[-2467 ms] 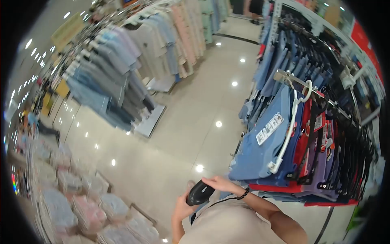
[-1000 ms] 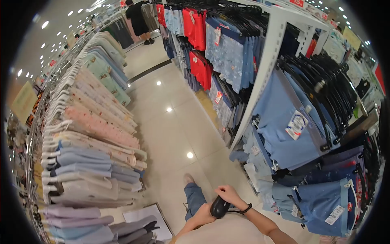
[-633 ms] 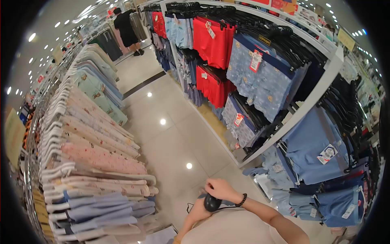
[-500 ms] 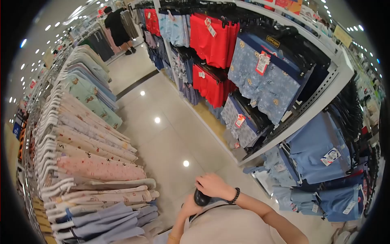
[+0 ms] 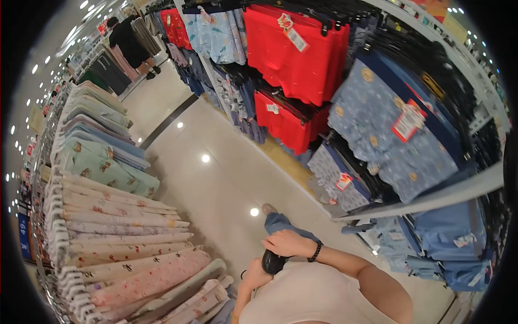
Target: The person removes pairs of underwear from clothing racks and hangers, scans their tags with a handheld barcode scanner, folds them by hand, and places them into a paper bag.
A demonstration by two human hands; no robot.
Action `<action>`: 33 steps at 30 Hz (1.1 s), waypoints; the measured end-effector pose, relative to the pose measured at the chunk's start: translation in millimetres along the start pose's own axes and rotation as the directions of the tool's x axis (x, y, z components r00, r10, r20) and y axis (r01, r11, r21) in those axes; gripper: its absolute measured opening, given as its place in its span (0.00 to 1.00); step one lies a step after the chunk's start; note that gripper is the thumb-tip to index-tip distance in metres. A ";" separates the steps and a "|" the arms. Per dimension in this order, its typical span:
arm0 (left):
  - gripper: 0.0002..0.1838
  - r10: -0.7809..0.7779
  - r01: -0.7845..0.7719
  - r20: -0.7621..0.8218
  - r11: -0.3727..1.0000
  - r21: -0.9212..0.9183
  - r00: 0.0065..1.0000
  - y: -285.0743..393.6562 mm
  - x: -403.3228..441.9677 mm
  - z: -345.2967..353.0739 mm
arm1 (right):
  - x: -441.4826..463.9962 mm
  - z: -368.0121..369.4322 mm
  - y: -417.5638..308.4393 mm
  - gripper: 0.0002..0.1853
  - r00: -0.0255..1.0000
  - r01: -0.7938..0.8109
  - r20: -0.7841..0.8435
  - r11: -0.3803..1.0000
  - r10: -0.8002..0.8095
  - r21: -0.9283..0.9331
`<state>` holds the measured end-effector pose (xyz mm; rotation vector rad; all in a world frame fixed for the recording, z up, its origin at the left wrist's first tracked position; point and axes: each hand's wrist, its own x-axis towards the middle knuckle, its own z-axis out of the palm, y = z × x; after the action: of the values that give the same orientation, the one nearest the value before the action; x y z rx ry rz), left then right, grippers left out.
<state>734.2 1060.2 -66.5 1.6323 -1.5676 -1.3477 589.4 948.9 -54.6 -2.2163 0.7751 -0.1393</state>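
1. In front of your light top [image 5: 307, 294], low in the view, is the black handheld device [image 5: 273, 263]. It sits between your two hands and touches both.
2. Your left hand [image 5: 256, 275] is wrapped around the left side of the device and grips it. Some of its fingers are hidden.
3. Your right hand [image 5: 287, 244] is up above the device, with bent fingers touching its top end. You can't tell from here if those fingers squeeze it or just rest on it.
4. A dark bead bracelet [image 5: 316, 251] goes around your right wrist. Your leg in blue pants [image 5: 285, 224] sticks out past your right hand, with a shoe [image 5: 268, 208] on the shiny tile floor [image 5: 216, 189].
5. On your left, clothes with little pictures [image 5: 132, 244] hang in a long row on white hangers [image 5: 56, 237]. A pink one [image 5: 154, 276] is close to your left hand, but not touching it.
6. On your right, red shorts [image 5: 297, 56] and blue patterned shorts [image 5: 383, 127] hang on a big rack. A red and white tag [image 5: 408, 121] is on the blue pair.
7. Far down the aisle, a person in black [image 5: 129, 43] stands by more hanging clothes [image 5: 110, 71].
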 end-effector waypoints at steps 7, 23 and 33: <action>0.09 -0.029 0.030 -0.051 0.999 0.022 0.998 50.9 111.4 -103.7 | 131.9 -102.3 53.3 0.12 0.947 -0.094 -0.289 0.979 0.144 0.179; 0.15 0.269 -0.265 0.263 0.963 -0.053 0.926 98.7 325.3 -210.7 | 169.0 -165.2 186.0 0.12 0.238 -0.581 -0.793 0.736 0.561 0.346; 0.11 0.187 -0.166 0.147 0.975 -0.145 0.971 26.1 396.9 -378.1 | 335.0 -136.9 153.7 0.20 0.633 -0.726 -0.277 0.678 0.723 0.113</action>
<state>995.5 579.9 -19.8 1.3010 -1.6347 -1.4812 740.5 590.7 -113.5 -1.7278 1.7928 -0.0667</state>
